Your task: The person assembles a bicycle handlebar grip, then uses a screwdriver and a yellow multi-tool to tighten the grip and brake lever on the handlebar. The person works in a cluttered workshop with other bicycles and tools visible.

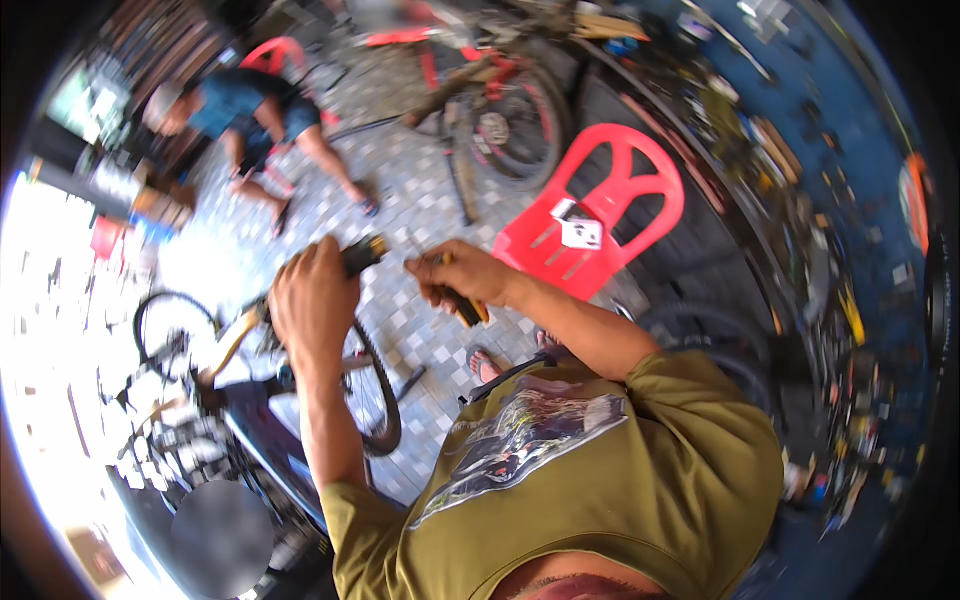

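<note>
My left hand (315, 300) is closed around a black cylinder with a gold-coloured end (365, 255), which looks like a bicycle handlebar grip. Just right of that end and apart from it, my right hand (462, 274) is closed on a hand tool with a yellow-and-black handle (467, 308). The handle sticks out below my fingers, and motion blur hides the tool's exact kind. Below my left hand stands a bicycle, its wheel (385, 400) partly behind my forearm.
A red plastic chair (640, 215) holds a small white item (580, 232). Beyond it is a red-and-black bicycle (510, 130). Another person (235, 110) sits bent forward at the far left. Cluttered tools and parts (780, 180) line the right side. Grey tiles (420, 350) cover the floor.
</note>
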`<state>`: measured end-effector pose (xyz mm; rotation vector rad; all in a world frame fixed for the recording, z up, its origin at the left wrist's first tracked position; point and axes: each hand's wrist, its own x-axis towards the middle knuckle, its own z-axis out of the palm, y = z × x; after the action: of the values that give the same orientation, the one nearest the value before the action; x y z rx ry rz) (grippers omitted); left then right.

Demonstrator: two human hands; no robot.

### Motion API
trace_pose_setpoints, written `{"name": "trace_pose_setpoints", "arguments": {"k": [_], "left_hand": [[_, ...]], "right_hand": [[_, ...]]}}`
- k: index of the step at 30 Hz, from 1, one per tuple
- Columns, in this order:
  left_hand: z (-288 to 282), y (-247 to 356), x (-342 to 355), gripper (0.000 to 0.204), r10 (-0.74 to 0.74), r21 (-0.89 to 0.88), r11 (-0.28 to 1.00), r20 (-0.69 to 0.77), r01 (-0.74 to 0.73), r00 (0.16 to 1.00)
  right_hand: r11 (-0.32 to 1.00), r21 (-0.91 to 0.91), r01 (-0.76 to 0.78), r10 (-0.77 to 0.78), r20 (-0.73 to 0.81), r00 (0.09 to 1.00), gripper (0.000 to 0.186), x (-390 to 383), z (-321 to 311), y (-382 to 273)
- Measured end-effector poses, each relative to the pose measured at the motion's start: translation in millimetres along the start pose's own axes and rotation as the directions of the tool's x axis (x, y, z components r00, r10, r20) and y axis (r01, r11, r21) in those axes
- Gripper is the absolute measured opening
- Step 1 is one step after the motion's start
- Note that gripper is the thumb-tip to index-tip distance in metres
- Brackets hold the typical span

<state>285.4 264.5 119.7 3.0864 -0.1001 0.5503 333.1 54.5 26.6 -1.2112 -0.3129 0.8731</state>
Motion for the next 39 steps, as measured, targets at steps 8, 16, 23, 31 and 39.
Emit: {"name": "trace_pose_setpoints", "arguments": {"k": [8, 16, 23, 31, 39], "left_hand": [[-18, 21, 14, 0.048, 0.167, -0.244, 0.956, -0.008, -0.164, 0.986], [-3, 49, 18, 0.007, 0.127, -0.144, 0.98, -0.098, -0.141, 0.987], [-24, 99, -21, 0.022, -0.12, -0.142, 0.985, -0.179, 0.095, 0.976], [-69, 129, -131, 0.036, -0.426, -0.319, 0.855, 0.016, 0.408, 0.905], [-115, 121, -209, 0.071, -0.695, -0.721, 0.476, 0.042, 0.503, 0.718]], "right_hand": [[0.973, -0.004, -0.23, 0.204, -0.441, 0.874, 0.035, -113, -113, 134], [0.406, -0.653, -0.639, 0.153, -0.641, 0.752, 0.053, -227, -248, 281], [0.261, -0.616, -0.744, 0.686, -0.424, 0.592, 0.031, -248, -314, 272], [0.193, -0.391, -0.9, 0.949, -0.159, 0.272, 0.078, -190, -403, 349], [0.746, -0.505, -0.435, 0.483, -0.04, 0.875, 0.053, 97, -312, 237]]}}
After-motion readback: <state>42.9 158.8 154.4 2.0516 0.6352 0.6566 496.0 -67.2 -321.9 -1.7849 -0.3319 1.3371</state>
